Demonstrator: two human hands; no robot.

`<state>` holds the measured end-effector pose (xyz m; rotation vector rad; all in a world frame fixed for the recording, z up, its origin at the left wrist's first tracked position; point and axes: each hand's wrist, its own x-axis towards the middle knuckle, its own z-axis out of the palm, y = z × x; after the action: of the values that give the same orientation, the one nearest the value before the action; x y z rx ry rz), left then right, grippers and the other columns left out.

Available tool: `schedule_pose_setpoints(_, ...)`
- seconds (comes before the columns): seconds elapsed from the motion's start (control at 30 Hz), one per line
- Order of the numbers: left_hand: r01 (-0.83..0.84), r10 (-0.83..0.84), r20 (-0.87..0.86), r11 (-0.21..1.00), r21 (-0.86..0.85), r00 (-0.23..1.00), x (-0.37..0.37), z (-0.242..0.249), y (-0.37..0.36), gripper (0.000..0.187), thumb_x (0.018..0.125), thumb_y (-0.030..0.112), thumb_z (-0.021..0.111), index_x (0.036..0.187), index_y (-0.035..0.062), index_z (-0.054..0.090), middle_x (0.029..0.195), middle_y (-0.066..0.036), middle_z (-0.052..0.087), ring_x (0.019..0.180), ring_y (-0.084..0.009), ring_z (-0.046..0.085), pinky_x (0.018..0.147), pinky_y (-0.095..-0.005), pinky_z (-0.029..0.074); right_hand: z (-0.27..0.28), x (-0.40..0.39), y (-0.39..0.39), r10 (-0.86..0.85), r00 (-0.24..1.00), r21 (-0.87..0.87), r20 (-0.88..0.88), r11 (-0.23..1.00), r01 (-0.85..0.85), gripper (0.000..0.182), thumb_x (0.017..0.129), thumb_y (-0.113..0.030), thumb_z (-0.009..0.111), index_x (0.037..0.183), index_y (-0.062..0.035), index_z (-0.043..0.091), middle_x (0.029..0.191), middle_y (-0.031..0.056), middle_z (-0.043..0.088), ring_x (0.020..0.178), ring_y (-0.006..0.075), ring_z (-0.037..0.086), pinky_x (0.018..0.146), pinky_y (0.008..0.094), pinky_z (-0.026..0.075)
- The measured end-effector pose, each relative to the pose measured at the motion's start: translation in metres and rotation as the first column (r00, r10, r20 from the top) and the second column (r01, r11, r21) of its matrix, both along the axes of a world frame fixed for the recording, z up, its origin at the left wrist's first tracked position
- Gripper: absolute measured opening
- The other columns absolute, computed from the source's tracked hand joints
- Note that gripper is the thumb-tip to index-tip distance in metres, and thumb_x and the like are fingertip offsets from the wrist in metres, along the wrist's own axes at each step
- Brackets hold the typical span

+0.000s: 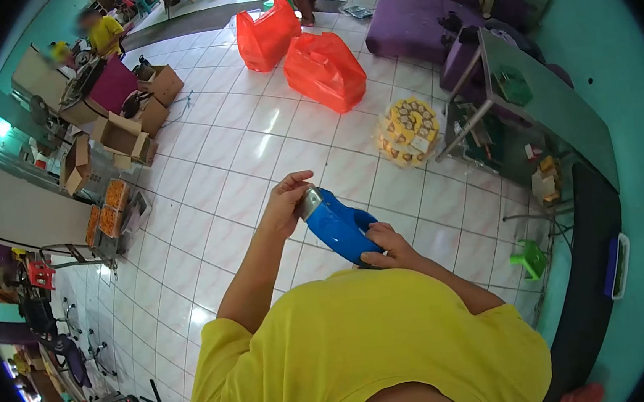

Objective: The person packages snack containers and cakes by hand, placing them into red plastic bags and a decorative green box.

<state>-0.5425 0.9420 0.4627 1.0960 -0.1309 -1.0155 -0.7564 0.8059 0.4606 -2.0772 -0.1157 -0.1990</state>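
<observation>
Held in front of my yellow shirt is a blue handheld appliance (pixel 336 232) with a looped handle and a silver end, shaped like a small hand vacuum. My left hand (pixel 289 201) is at the silver end, its thumb and palm against it and one finger stretched out past it. At the lower end, near the shirt, my right hand (pixel 389 245) is wrapped round the blue body beside the handle loop. The appliance slants from upper left to lower right above the tiled floor.
Red plastic bags (pixel 324 70) stand ahead, near a yellow wrapped bundle (pixel 409 133). A glass-topped table (pixel 551 104) and a green stool (pixel 528 259) are at right. Cardboard boxes (pixel 123 137) and orange-filled containers (pixel 114 208) sit left. Other people are at the far end.
</observation>
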Motion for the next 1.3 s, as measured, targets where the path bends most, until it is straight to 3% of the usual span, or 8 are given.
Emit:
schedule_pose_setpoints(0.17, -0.253, 0.255, -0.039, 0.966, 0.048, 0.966, 0.085, -0.024, 0.0, 0.031, 0.082, -0.001, 0.044, 0.113, 0.0, 0.046, 0.092, -0.013, 0.059, 0.082, -0.02, 0.059, 0.072, -0.0294, 0.049, 0.018, 0.114, -0.034, 0.191, 0.891, 0.696, -0.411, 0.697, 0.172, 0.032, 0.08, -0.027, 0.059, 0.096, 0.0005, 0.056, 0.088, 0.004, 0.055, 0.084, 0.0135, 0.05, 0.078, 0.0289, 0.038)
schedule_pose_setpoints(0.43, -0.436, 0.434, 0.072, 0.9, 0.012, 0.898, 0.245, -0.073, 0.014, 0.036, 0.079, -0.007, 0.048, 0.115, -0.0012, 0.045, 0.079, -0.009, 0.06, 0.068, -0.0124, 0.058, 0.059, -0.0214, 0.047, -0.004, 0.31, -0.045, 0.338, 0.825, 0.721, -0.453, 0.683, 0.116, 0.033, 0.079, -0.026, 0.06, 0.098, 0.0017, 0.057, 0.085, 0.0065, 0.058, 0.081, 0.0128, 0.053, 0.073, 0.027, 0.041)
schedule_pose_setpoints(0.73, -0.251, 0.173, 0.358, 0.951, 0.182, 0.917, 0.446, -0.024, -0.047, 0.038, 0.078, -0.006, 0.052, 0.115, 0.0005, 0.047, 0.082, -0.011, 0.062, 0.074, -0.0127, 0.057, 0.066, -0.0224, 0.045, 0.017, 0.496, -0.092, 0.323, 0.717, 0.618, -0.618, 0.764, 0.188, 0.054, 0.071, -0.041, 0.067, 0.103, 0.0014, 0.056, 0.091, 0.0081, 0.059, 0.085, 0.016, 0.054, 0.078, 0.0276, 0.041)
schedule_pose_setpoints(0.93, -0.194, 0.114, 0.447, 0.971, 0.137, 0.887, 0.572, -0.033, -0.113, 0.041, 0.078, -0.005, 0.052, 0.118, 0.0025, 0.047, 0.079, -0.01, 0.062, 0.072, -0.0096, 0.056, 0.066, -0.0217, 0.044, -0.021, 0.599, -0.135, 0.258, 0.762, 0.627, -0.594, 0.742, 0.238, 0.039, 0.071, -0.037, 0.067, 0.093, -0.0051, 0.062, 0.105, 0.0145, 0.053, 0.122, 0.021, 0.022, 0.098, 0.0329, 0.02)
schedule_pose_setpoints(1.03, -0.252, 0.089, 0.598, 0.948, 0.195, 0.797, 0.632, -0.034, -0.15, 0.044, 0.079, -0.004, 0.052, 0.121, 0.0033, 0.045, 0.079, -0.009, 0.062, 0.072, -0.0091, 0.055, 0.065, -0.0213, 0.043, -0.009, 0.661, -0.176, 0.319, 0.7, 0.699, -0.639, 0.619, 0.357, 0.03, 0.072, -0.033, 0.066, 0.086, -0.0066, 0.061, 0.088, 0.0061, 0.056, 0.105, 0.0156, 0.042, 0.092, 0.0275, 0.028)
schedule_pose_setpoints(1.07, -0.281, 0.078, 0.625, 0.931, 0.233, 0.776, 0.652, -0.032, -0.164, 0.043, 0.081, -0.001, 0.051, 0.123, 0.0047, 0.044, 0.086, -0.01, 0.062, 0.071, -0.0095, 0.054, 0.066, -0.0224, 0.045, -0.01, 0.687, -0.191, 0.246, 0.809, 0.69, -0.534, 0.68, 0.249, 0.032, 0.071, -0.023, 0.067, 0.096, -0.004, 0.059, 0.08, -0.0018, 0.056, 0.072, 0.0073, 0.051, 0.067, 0.0223, 0.04)
schedule_pose_setpoints(1.2, -0.538, 0.433, 0.623, 0.843, -0.022, 0.652, 0.767, -0.05, -0.179, 0.048, 0.085, 0.005, 0.048, 0.13, 0.0082, 0.033, 0.108, -0.014, 0.055, 0.073, -0.0106, 0.054, 0.07, -0.0261, 0.048, 0.009, 0.77, -0.246, 0.319, 0.812, 0.72, -0.489, 0.673, 0.169, 0.033, 0.071, -0.026, 0.068, 0.095, -0.0045, 0.059, 0.075, -0.003, 0.056, 0.066, 0.0062, 0.051, 0.06, 0.02, 0.04)
schedule_pose_setpoints(1.3, -0.68, 0.546, 0.449, 0.7, 0.219, 0.707, 0.837, -0.048, -0.165, 0.053, 0.083, 0.016, 0.053, 0.13, 0.0101, 0.028, 0.112, -0.01, 0.053, 0.077, -0.0191, 0.056, 0.071, -0.0305, 0.046, 0.02, 0.822, -0.286, 0.247, 0.853, 0.738, -0.461, 0.64, 0.214, 0.036, 0.075, -0.027, 0.066, 0.099, -0.0011, 0.059, 0.086, 0.0007, 0.057, 0.08, 0.0092, 0.051, 0.075, 0.0246, 0.04)
